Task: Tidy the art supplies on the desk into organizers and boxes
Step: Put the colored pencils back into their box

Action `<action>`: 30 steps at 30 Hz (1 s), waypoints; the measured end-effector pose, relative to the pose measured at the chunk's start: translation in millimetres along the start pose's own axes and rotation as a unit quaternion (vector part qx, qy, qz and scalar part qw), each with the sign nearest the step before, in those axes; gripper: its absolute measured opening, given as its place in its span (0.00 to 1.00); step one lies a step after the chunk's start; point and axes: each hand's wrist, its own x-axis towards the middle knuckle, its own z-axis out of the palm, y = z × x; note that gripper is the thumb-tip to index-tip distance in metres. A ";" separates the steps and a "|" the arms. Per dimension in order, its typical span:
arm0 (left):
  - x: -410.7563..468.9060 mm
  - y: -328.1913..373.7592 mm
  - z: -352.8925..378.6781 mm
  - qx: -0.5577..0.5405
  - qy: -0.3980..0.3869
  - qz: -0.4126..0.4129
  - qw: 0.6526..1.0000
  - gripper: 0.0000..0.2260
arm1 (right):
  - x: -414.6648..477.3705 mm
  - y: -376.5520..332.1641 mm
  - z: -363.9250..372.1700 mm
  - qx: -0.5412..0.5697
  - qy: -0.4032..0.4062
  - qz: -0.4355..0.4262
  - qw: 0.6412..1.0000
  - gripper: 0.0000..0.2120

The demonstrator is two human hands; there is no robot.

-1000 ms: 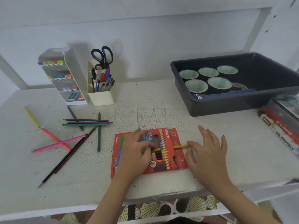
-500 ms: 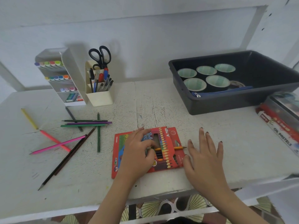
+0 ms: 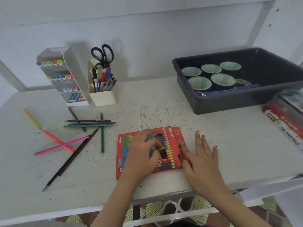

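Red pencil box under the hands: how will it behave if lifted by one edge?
The pencil box looks like thin card, so it would probably flex. Its right side looks open, so pencils could slide out if tipped. Lying flat, it likely slides rather than rolls; the left hand pins it.

- A white desk (image 3: 164, 102), its paint scuffed and speckled, spans the frame.
- Pale wall (image 3: 147, 38) at 12 o'clock.
- Patterned floor (image 3: 180, 208) at 6 o'clock.
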 end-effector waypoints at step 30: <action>-30.7 -44.3 -72.3 0.017 0.157 -0.106 0.982 0.09 | 42.7 -90.0 -9.2 0.073 0.070 -0.161 0.982 0.08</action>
